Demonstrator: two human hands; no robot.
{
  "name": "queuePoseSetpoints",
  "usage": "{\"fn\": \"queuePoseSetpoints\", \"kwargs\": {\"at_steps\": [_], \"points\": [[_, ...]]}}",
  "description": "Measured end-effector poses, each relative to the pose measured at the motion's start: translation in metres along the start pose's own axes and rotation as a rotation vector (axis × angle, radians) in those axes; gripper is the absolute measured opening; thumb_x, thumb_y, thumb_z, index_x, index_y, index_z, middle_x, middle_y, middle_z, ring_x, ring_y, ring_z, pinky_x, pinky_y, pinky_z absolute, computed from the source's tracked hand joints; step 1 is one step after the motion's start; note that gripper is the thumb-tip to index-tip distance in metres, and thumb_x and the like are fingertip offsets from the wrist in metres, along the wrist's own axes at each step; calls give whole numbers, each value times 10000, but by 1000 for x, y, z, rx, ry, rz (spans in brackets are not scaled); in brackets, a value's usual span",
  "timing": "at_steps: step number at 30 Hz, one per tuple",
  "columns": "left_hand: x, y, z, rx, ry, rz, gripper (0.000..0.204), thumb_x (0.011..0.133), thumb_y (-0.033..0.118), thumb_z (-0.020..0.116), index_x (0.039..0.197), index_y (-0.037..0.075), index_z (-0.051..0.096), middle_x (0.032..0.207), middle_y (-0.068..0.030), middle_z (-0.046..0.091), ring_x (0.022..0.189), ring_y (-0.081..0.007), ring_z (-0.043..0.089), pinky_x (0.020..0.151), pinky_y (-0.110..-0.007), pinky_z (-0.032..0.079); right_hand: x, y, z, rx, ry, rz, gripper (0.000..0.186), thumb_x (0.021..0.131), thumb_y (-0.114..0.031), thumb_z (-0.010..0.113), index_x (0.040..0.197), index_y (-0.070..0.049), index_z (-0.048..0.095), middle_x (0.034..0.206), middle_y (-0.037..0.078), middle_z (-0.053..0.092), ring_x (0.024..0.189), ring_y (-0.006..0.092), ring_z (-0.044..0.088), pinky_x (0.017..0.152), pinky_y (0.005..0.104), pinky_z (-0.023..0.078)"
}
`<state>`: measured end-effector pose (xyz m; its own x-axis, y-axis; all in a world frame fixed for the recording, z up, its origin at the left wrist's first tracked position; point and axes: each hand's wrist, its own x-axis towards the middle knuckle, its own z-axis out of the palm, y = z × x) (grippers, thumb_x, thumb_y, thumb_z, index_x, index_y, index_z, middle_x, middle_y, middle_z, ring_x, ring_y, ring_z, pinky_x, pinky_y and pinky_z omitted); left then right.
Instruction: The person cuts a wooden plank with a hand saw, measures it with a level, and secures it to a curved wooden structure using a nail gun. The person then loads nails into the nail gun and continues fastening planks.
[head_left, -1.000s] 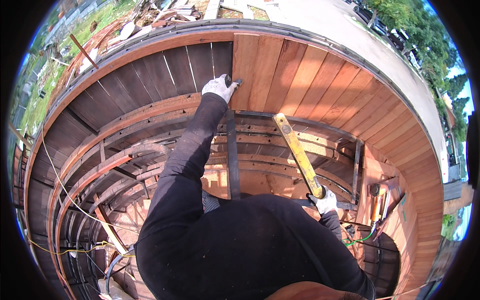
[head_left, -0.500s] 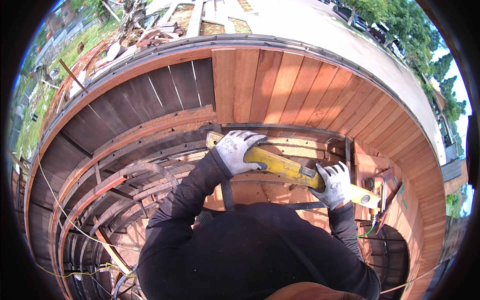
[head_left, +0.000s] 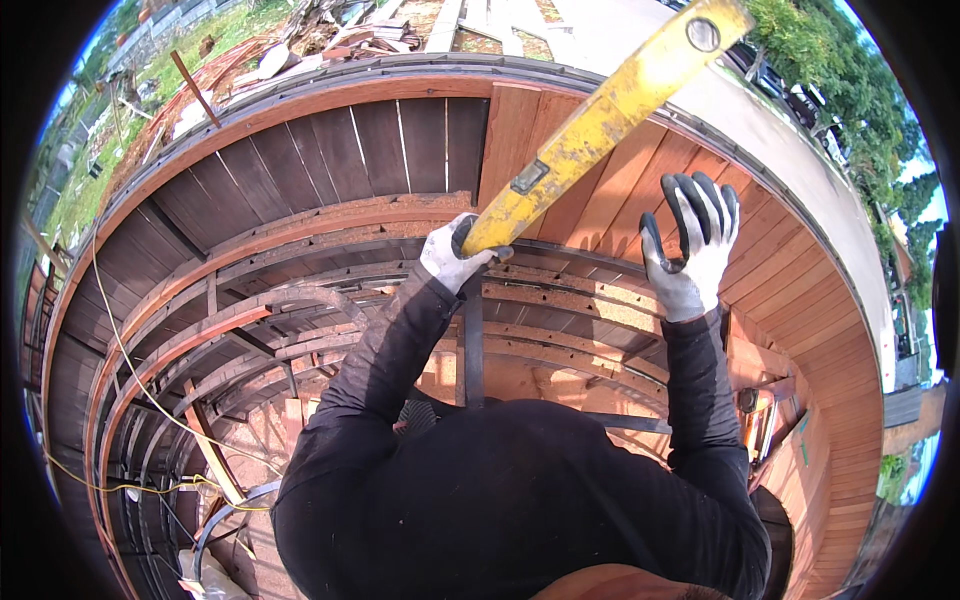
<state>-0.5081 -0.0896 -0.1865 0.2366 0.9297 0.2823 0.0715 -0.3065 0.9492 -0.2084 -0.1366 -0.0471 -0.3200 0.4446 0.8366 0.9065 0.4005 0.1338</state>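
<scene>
A worn yellow spirit level (head_left: pixel 590 130) slants up and to the right, its far end raised over the rim of a curved wooden wall. My left hand (head_left: pixel 460 252), in a white and grey work glove, is wrapped round the level's lower end. Apart from the level, my right hand (head_left: pixel 695 240) is lifted with its gloved fingers stretched and nothing in it. Behind that hand run reddish-brown upright boards (head_left: pixel 640 190) fixed side by side along the curve. Left of them stand dark boards (head_left: pixel 350 150) with narrow light gaps between.
Curved frame rails (head_left: pixel 330 220) ring the inside, with a dark metal post (head_left: pixel 473 350) below my left hand. A yellow cord (head_left: pixel 165 488) hangs at the lower left. A tool (head_left: pixel 757 405) sits at the right. Scrap wood (head_left: pixel 370 40) lies beyond the rim.
The level has swung from nearly horizontal to a steep upward slant. My right hand has let go of it and risen open; my left hand keeps its hold.
</scene>
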Motion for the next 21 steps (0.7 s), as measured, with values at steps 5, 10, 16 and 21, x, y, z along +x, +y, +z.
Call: {"fn": "queuePoseSetpoints", "kwargs": {"at_steps": [5,10,16,21], "points": [[48,-11,-28,-129,274,141,347,824,-46,668,1154,-5,566,1056,-84,687,942,-135,668,841,-271,530,51,20,92,140,-118,-74,545,819,-293,720,1326,-178,557,1280,81,546,1277,280,453,1141,502,268],[114,-62,-39,-488,137,127,349,893,-66,606,1220,16,517,1175,-88,638,1047,-156,637,891,-267,519,106,8,153,-127,-347,-110,721,876,-466,625,1498,-232,345,1458,104,410,1395,290,323,1167,488,216],[135,-83,-38,-418,126,133,416,865,65,743,1228,24,545,1147,-57,663,1029,-123,626,903,-275,506,105,3,178,-73,-465,-36,590,891,-460,629,1429,-282,467,1445,69,471,1384,259,364,1156,453,259],[139,-102,-36,-423,155,111,416,858,66,748,1221,26,550,1148,-58,663,1030,-122,622,911,-283,503,108,1,177,-71,-470,-25,605,895,-462,622,1449,-302,437,1470,53,455,1390,244,360,1164,443,245]]}}
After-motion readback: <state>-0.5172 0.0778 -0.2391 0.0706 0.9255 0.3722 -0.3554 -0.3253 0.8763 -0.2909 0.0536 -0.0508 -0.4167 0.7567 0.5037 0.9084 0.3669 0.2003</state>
